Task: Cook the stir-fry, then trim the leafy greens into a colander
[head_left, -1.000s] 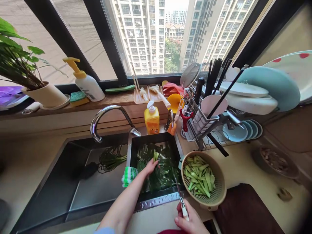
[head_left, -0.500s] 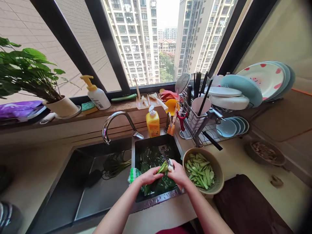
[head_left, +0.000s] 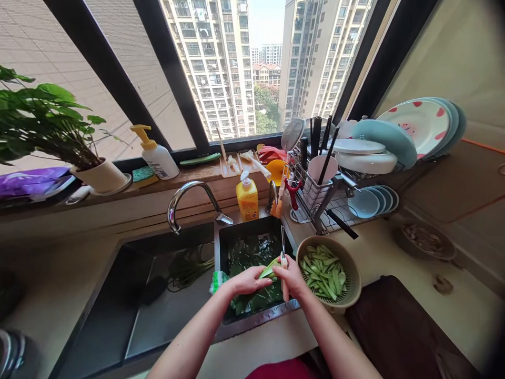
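Observation:
Over the small sink basin (head_left: 258,319), my left hand (head_left: 248,281) is closed on a slim green vegetable piece (head_left: 270,269), whose exact kind I cannot make out. My right hand (head_left: 292,278) grips a small knife (head_left: 283,243) by its pale handle, blade pointing up and away from me. Its thumb touches the end of the vegetable piece. Dark water with leafy greens (head_left: 252,302) fills the basin below. Just right of the hands stands a beige colander (head_left: 357,287) holding many cut green pieces (head_left: 324,271).
A green-and-white scrubber (head_left: 216,282) sits on the divider beside the large left basin (head_left: 161,326), which holds stringy greens (head_left: 191,271). Behind are the faucet (head_left: 193,184), a yellow soap bottle (head_left: 247,199) and the dish rack (head_left: 315,189). A dark brown board (head_left: 398,321) lies at right.
The knife has swung from leaning left across the vegetable to pointing nearly straight away, its handle now visible below my right hand. Both hands have shifted slightly right.

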Motion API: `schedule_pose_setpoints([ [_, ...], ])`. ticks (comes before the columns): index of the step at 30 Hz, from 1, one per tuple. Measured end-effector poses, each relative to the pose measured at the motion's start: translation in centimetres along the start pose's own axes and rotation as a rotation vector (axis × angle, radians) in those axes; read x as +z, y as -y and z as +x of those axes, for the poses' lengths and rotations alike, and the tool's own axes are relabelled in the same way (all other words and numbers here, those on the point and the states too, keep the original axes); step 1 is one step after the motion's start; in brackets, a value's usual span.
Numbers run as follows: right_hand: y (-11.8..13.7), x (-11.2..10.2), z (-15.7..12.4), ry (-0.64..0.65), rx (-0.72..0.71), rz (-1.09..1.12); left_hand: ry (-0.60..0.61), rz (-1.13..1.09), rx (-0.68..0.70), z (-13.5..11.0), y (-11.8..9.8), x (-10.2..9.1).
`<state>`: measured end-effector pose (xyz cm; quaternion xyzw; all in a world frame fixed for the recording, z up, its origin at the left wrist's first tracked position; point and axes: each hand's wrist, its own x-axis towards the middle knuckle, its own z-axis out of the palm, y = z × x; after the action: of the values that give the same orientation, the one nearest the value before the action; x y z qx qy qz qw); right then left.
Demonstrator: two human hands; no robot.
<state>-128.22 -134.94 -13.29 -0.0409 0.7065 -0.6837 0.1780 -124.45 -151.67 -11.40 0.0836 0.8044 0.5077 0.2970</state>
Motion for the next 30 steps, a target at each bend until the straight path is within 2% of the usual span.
schedule_pose_setpoints([
  [3,0.6,-0.4,-0.1,-0.027,0.0,0.049,0.142,-0.258,-0.026,-0.5,-0.3,-0.5],
  [6,1.4,-0.6,-0.1,-0.049,-0.004,0.057,0.305,-0.534,-0.143,-0.8,-0.2,-0.8],
  [8,1.8,-0.7,0.0,-0.068,0.003,0.056,0.34,-0.594,-0.213,-0.8,-0.1,-0.9],
  [11,2.6,-1.0,-0.1,-0.102,0.015,0.049,0.268,-0.545,-0.24,-0.6,-0.4,-0.9],
  [14,3.3,-2.5,-1.6,-0.118,0.01,0.051,0.192,-0.511,-0.212,-0.5,-1.3,-1.4],
  [16,3.4,-4.0,-3.6,-0.071,0.059,0.092,0.17,-0.493,-0.182,-0.3,-2.2,-2.0],
  [20,1.8,-6.7,-8.6,0.116,0.25,0.142,0.156,-0.395,-0.128,1.3,-4.9,-2.3],
  [23,0.6,-7.6,-10.9,0.145,0.264,0.07,0.253,-0.278,-0.13,3.6,-7.6,-1.1],
  [26,0.6,-8.4,-11.5,0.06,0.216,0.034,0.439,-0.184,-0.132,5.9,-10.0,0.9],
  [30,1.2,-10.2,-11.6,-0.053,0.138,0.026,0.656,-0.154,-0.188,8.4,-11.8,3.1],
])
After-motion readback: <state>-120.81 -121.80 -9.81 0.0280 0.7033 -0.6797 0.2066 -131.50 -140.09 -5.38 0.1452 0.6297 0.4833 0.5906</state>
